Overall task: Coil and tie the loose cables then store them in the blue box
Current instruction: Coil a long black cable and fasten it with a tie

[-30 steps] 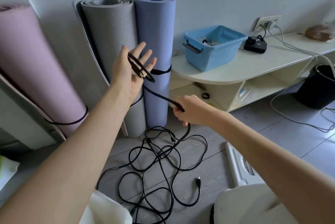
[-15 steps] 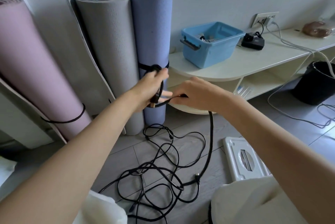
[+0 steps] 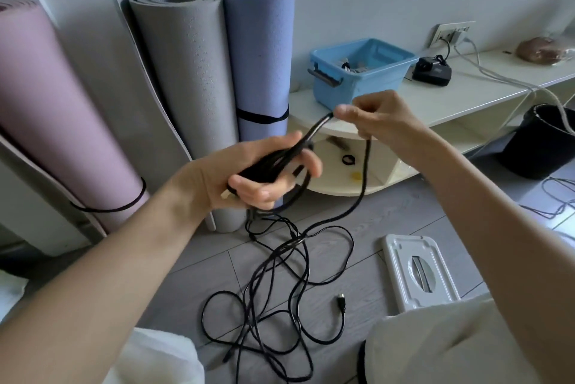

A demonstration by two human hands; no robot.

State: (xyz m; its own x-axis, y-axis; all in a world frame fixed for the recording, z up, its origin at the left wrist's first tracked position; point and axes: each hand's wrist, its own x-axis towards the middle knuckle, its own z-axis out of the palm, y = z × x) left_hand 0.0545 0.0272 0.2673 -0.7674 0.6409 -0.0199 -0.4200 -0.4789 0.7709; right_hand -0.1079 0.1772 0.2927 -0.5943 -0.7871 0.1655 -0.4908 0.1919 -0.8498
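Note:
My left hand (image 3: pixel 249 176) grips a small bundle of black cable loops (image 3: pixel 280 158) across its palm, fingers curled round them. My right hand (image 3: pixel 378 116) pinches the same cable a little higher and to the right, and the strand drops from it in a curve to the floor. The rest of the black cable (image 3: pixel 273 290) lies tangled on the grey floor below, with one plug end (image 3: pixel 341 301) lying free. The blue box (image 3: pixel 361 72) stands on the cream shelf unit (image 3: pixel 451 103) behind my right hand, with some items inside.
Three rolled mats, pink (image 3: pixel 53 110), grey (image 3: pixel 186 88) and lilac (image 3: pixel 259 57), lean on the wall. A black charger (image 3: pixel 432 71) is plugged into a wall socket (image 3: pixel 452 33). A black bin (image 3: pixel 541 142) stands at right, a white plastic piece (image 3: pixel 418 271) lies on the floor.
My left hand has dropped and turned palm up, closing round the loops. My right hand drew the cable up and to the right, and more slack has lifted off the floor.

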